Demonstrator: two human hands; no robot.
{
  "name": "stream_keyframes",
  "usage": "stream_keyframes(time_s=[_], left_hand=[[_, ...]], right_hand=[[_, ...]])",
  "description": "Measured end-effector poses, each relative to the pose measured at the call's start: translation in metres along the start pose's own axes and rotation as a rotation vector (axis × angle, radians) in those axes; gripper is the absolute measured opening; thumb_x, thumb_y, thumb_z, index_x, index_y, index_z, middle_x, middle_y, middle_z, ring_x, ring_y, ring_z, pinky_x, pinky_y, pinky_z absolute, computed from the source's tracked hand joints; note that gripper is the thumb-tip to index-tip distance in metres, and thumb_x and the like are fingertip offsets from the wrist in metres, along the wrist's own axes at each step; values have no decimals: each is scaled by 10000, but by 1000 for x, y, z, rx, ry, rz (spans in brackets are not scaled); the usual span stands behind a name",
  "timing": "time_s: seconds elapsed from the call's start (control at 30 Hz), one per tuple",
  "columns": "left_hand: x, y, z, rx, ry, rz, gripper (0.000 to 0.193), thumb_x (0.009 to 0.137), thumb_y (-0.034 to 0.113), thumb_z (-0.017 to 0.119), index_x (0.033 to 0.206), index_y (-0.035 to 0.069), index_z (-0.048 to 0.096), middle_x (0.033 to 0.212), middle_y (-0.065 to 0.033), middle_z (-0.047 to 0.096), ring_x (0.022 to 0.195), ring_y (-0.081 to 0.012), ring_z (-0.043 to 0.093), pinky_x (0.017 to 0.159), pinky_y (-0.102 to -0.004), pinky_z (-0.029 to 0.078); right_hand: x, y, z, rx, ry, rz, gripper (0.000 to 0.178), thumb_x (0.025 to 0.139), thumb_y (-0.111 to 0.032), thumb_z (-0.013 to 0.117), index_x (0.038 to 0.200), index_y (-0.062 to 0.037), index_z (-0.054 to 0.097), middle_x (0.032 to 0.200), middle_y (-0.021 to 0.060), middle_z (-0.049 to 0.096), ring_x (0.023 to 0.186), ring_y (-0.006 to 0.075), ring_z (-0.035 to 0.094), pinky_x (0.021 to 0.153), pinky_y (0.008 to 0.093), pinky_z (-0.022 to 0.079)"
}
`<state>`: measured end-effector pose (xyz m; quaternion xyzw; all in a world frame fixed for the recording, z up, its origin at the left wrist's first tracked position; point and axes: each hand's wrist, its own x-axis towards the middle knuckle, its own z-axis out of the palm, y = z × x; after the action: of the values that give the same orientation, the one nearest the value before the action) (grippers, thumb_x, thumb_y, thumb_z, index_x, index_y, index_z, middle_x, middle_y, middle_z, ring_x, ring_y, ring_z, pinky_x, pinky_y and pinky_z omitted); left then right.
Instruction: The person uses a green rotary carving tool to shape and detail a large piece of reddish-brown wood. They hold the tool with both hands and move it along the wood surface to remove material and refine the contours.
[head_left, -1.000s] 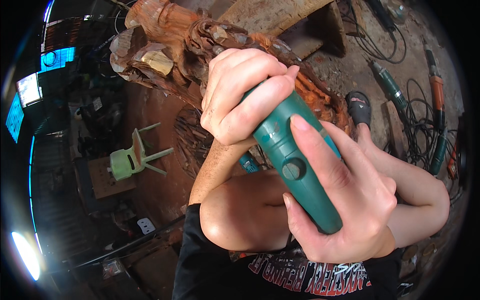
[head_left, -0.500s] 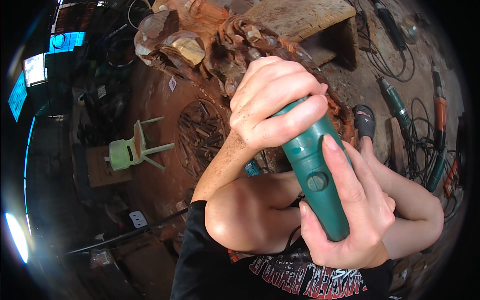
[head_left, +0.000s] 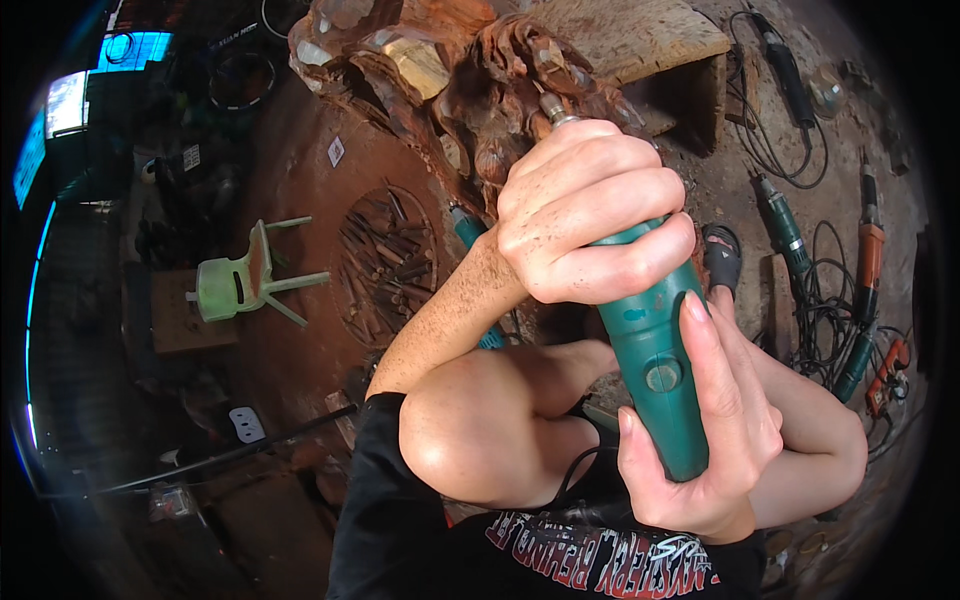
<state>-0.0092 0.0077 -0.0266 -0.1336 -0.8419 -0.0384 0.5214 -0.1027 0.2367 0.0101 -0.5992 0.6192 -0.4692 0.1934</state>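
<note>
Green power tool point(head_left: 642, 332), gripped round its front by the curled left hand point(head_left: 595, 210) and clasped at its rear by the right hand point(head_left: 725, 440), pointing past the near edge of the carved wood point(head_left: 490, 90), contact unclear.

Deep green on the power tool point(head_left: 643, 328), rusty red-brown across the carved wood point(head_left: 473, 95), pale green on the chair point(head_left: 217, 289), and there's black on the shirt point(head_left: 600, 558), lettered in red and white!

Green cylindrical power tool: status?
Left hand grips green tool forward, right hand behind. Silver metal bit beside reddish-brown carved wood, contact unclear. Thin black cable left of tool.
</note>
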Motion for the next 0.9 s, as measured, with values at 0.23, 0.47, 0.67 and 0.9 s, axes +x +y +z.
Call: stream_keyframes(time_s=[0.23,0.47,0.67,0.9], left_hand=[[0,-1,2,4,-25,38,399,692,-20,920,1014,94,714,897,-67,720,746,-249,707,657,-358,572],[4,0,-5,-13,-75,24,348,686,45,882,994,84,724,891,-76,718,748,-248,707,650,-351,568],[5,0,0,-26,-81,19,316,673,57,881,946,73,722,891,-78,711,762,-249,708,661,-358,571],[5,-1,-1,-14,-59,-1,341,659,95,872,971,86,735,916,-76,723,790,-250,717,693,-364,575]], right_hand=[[2,12,12,37,181,-107,736,696,-82,800,1402,52,646,1209,356,690,988,450,760,817,429,629],[3,12,15,87,217,-97,748,686,-72,814,1407,46,655,1187,350,704,939,407,790,774,392,648],[-5,9,5,95,77,11,776,751,-131,742,1442,164,546,1342,360,654,1200,476,698,1043,485,543],[-2,12,7,-16,90,-62,778,756,-129,746,1447,166,540,1326,360,660,1162,448,717,1004,464,563]])
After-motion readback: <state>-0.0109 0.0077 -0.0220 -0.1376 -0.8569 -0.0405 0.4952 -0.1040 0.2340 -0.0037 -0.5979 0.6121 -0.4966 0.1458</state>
